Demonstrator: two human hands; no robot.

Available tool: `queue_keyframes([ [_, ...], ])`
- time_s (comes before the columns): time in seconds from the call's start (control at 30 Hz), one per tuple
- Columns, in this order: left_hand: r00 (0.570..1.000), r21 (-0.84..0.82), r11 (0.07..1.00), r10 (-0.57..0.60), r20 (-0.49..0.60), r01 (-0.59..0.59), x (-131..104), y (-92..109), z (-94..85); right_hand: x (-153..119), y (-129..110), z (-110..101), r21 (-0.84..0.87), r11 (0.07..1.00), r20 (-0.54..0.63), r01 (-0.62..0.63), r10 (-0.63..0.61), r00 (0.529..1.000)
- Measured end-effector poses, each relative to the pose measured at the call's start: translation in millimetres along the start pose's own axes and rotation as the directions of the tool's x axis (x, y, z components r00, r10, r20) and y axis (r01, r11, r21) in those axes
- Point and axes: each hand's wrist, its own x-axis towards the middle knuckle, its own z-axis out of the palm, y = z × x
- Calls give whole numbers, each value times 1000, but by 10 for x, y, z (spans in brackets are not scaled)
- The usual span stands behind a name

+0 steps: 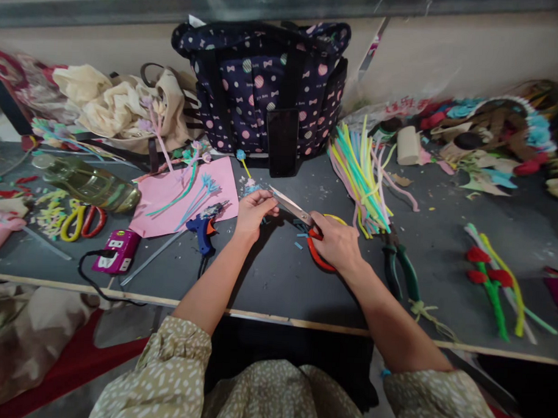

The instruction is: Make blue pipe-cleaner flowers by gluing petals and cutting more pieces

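Note:
My right hand (337, 238) grips scissors (294, 207) with red-orange and yellow handles, their metal blades pointing left toward my other hand. Beside the blade tips, the fingers of my left hand (252, 213) are pinched together; what they hold is too small and covered to name. Some light blue fluff (251, 188) shows just behind those fingers. Short cut blue pieces (298, 245) lie on the dark table below the scissors. Just beyond my left hand is a small blue flower (241, 154) on a yellow stem.
Left: a blue glue gun (202, 232), pink sheet (188, 196), purple power socket (117, 252) and bottle (90, 184). Right: a pipe cleaner bundle (362, 181), green-handled pliers (399, 268) and red flowers (489, 277). A phone (282, 142) leans on a patterned bag (256, 86).

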Motion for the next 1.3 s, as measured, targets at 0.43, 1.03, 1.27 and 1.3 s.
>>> queue_keyframes([
  [0.43, 1000, 26, 1000, -6, 2, 6, -1, 16, -1, 11, 4, 38, 71, 997, 23, -20, 19, 1000],
  [1.03, 1000, 18, 1000, -2, 0, 2, -6, 7, -11, 11, -11, 15, 66, 998, 38, -16, 13, 999],
  [1.27, 1000, 27, 999, -20, -5, 20, 2, -10, -12, 16, 0, 24, 59, 998, 78, -14, 9, 997],
  [1.3, 1000, 34, 999, -20, -3, 20, 3, -10, -12, 18, 8, 29, 64, 998, 74, -7, 2, 997],
])
